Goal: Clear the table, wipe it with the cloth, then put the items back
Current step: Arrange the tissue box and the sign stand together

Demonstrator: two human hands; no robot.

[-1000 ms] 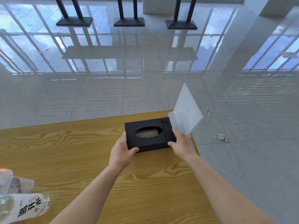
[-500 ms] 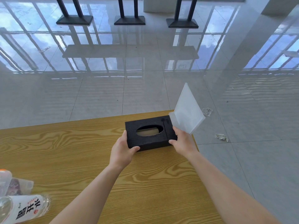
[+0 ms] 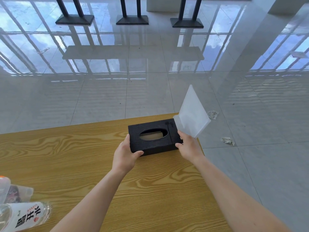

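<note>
A black tissue box point(image 3: 170, 131) with an oval opening lies near the far right corner of the wooden table point(image 3: 66, 156). My left hand point(image 3: 124, 152) grips its near left corner, thumb on the front face. My right hand point(image 3: 189, 146) is at the box's right end with its thumb against the near right corner. Its fingers hold a translucent white plastic case point(image 3: 192, 116) that stands tilted up over the table's corner. No cloth is in view.
A clear water bottle point(image 3: 23, 216) with a white label lies at the near left edge, beside a small clear plastic container point(image 3: 16, 193). Crumpled wrappers point(image 3: 227, 140) lie on the glossy tiled floor past the table's right edge. Black stand bases point(image 3: 132, 20) line the far floor.
Almost nothing differs; both hands keep the same hold on the tissue box and the plastic case, which stay at the far right corner.
</note>
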